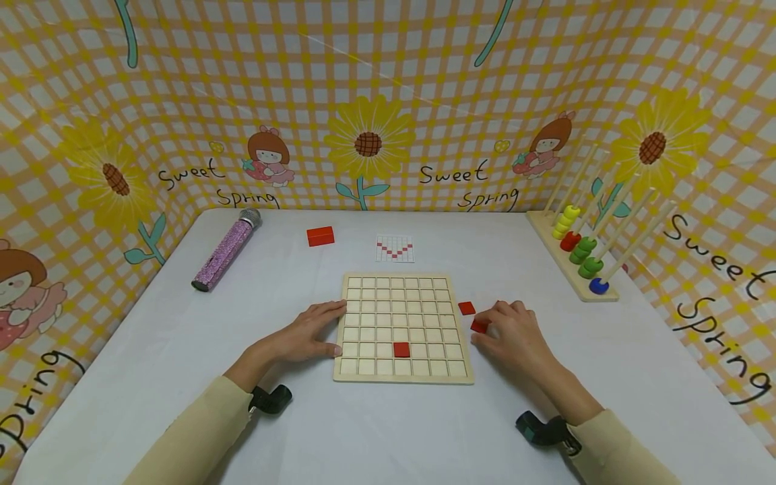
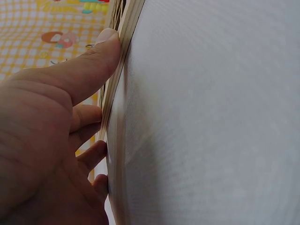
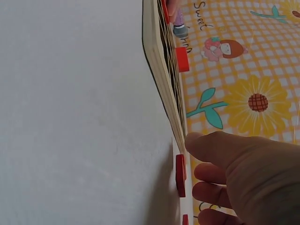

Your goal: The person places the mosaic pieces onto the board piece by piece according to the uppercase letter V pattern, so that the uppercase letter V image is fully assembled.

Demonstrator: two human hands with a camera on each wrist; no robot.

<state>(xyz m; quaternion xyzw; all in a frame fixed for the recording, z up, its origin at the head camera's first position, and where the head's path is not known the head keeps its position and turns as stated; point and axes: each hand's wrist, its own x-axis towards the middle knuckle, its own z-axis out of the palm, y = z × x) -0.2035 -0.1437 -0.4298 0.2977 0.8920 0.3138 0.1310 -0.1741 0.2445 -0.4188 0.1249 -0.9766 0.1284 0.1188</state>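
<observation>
My left hand (image 1: 306, 335) rests against the left edge of a wooden grid board (image 1: 376, 335), thumb and fingertips at its side. In the left wrist view the thumb (image 2: 101, 58) lies along the board's edge. One red square tile (image 1: 401, 349) sits in a lower-middle cell. To the right of the board, my right hand (image 1: 512, 335) is over another red tile (image 1: 478, 326), partly covering it. The right wrist view has a gap between the fingertips (image 3: 199, 172) and the red tile (image 3: 181, 177) below. A further red tile (image 1: 466, 308) lies just beyond.
Behind the board lie a small card (image 1: 395, 248) with a red V pattern and a red block (image 1: 320, 236). A glittery purple microphone (image 1: 227, 250) is at back left. At right stands a wooden peg rack (image 1: 572, 259) with colored beads. Patterned cloth (image 1: 388, 81) rises behind the table.
</observation>
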